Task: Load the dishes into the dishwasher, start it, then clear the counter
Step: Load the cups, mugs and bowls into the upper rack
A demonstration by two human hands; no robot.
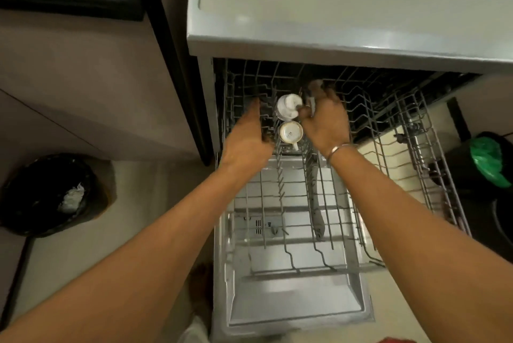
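Two cups sit in the pulled-out rack (361, 109), left of its middle, one behind the other. The near cup (291, 133) stands base up with its handle pointing toward the person. The far cup (288, 106) is tilted and blurred. The rack's long axis runs out from under the dishwasher top (333, 9), whose front edge overhangs its far end.

The left hand (249, 137) lies beside the cups, fingers straight along the wires. The right hand (324, 117) has its fingers curled and its thumb against the far cup; blur hides any grip. Bare wire rows lie right of the cups and nearer the person. Two bins flank the dishwasher, a left bin (47, 195) and a right bin (488, 162).
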